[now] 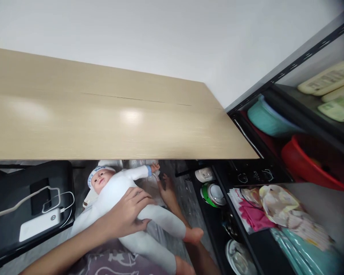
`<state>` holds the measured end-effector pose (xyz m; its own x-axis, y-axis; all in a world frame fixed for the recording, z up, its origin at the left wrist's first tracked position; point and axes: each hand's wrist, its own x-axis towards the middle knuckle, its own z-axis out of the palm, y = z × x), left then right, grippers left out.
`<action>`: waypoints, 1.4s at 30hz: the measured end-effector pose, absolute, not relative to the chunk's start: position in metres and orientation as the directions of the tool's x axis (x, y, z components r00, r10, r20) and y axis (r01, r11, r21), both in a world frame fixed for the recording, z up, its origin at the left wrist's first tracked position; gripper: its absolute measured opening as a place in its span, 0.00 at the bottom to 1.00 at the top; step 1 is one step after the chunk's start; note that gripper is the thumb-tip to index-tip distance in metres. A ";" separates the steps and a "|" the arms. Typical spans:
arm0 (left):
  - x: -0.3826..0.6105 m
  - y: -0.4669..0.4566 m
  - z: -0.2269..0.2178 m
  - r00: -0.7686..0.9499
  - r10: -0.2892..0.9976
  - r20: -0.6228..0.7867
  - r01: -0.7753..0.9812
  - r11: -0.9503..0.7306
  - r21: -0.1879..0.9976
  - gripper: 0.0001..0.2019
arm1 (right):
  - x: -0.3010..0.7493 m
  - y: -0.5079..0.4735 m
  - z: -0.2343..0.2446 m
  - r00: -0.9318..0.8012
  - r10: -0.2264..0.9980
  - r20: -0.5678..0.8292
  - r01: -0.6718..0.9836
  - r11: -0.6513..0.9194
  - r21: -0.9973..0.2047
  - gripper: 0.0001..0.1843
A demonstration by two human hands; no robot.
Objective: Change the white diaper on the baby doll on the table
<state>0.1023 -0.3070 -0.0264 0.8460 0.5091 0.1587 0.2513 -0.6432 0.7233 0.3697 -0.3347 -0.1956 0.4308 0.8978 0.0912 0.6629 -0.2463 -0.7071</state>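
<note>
A baby doll [119, 191] in a white outfit, pale grey leggings and a white cap with blue lettering lies face up across my lap. My left hand [132, 210] rests over its hip and upper thigh, fingers on top and thumb lower down on the leg, steadying it. Past the doll's far side, my right hand [166, 187] is raised near the doll's small hand, its visible fingers apart. Beside those fingers is some whitish, wrinkled material [156, 173], too small to make out. The doll's leg covers part of my right forearm.
A light wooden tabletop [117, 126] overhangs the doll. At left, a black seat [5, 202] carries a white power bank [40, 224] with cables. A black shelf rack [255, 244] on the right holds teal and red basins [306, 164], tins, cloths and plastic packs.
</note>
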 end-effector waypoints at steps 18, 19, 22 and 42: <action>0.023 -0.349 -0.058 0.177 0.949 0.260 0.484 -0.314 0.817 0.08 | 0.292 -0.236 -0.043 -0.606 0.795 -0.044 0.737 0.539 -0.409 0.14; 0.004 -0.356 -0.073 -0.021 0.967 0.256 0.519 -0.208 0.829 0.08 | 0.287 -0.236 -0.035 -0.647 0.762 -0.007 0.704 0.594 -0.388 0.15; -0.053 -0.378 -0.121 -0.287 0.956 0.064 0.552 0.110 0.826 0.21 | 0.276 -0.238 -0.011 -0.730 0.676 0.097 0.609 0.709 -0.356 0.18; -0.040 -0.232 0.003 0.408 0.913 -0.018 0.640 -0.272 0.719 0.30 | 0.367 -0.239 0.016 -0.152 0.949 0.276 0.850 0.268 -0.454 0.19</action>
<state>-0.0401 -0.2316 0.0034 0.4076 0.9130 -0.0180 0.6402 -0.2717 0.7186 0.3669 -0.2388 0.0157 -0.1517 0.9490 0.2765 0.8495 0.2682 -0.4543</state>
